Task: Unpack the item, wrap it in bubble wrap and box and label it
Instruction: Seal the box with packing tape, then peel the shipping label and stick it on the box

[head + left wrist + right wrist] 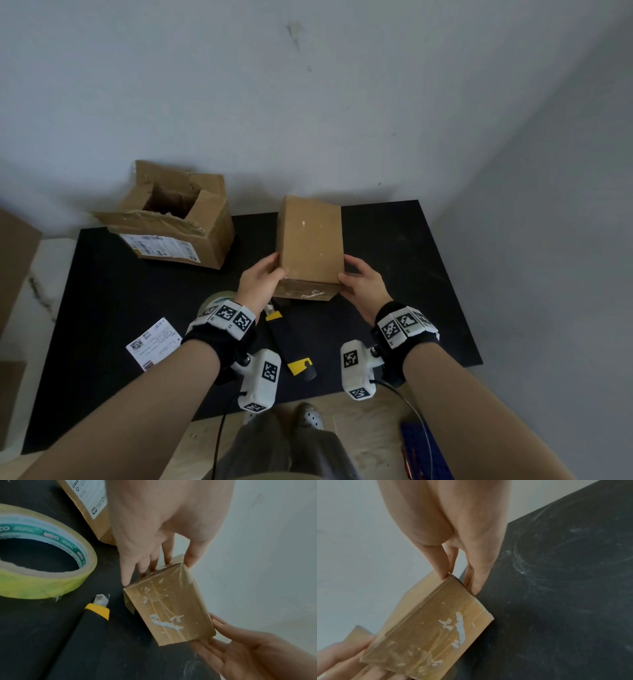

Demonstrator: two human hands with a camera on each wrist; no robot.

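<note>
A small sealed brown cardboard box (310,240) with clear tape and white scuffs on its near end (169,608) is held over the black mat between both hands. My left hand (270,275) grips its left near corner, thumb on top and fingers (150,563) along the side. My right hand (349,275) grips the right near corner the same way, its fingers (445,566) on the box's edge (428,622). The box tilts up away from me. A printed label sheet (154,342) lies on the mat at the left.
An opened, torn cardboard box (171,219) with a shipping label stands at the back left. A yellow tape roll (42,563) and a yellow-black utility knife (97,609) with its blade out lie just under my left wrist. The black mat (411,274) meets grey walls behind and right.
</note>
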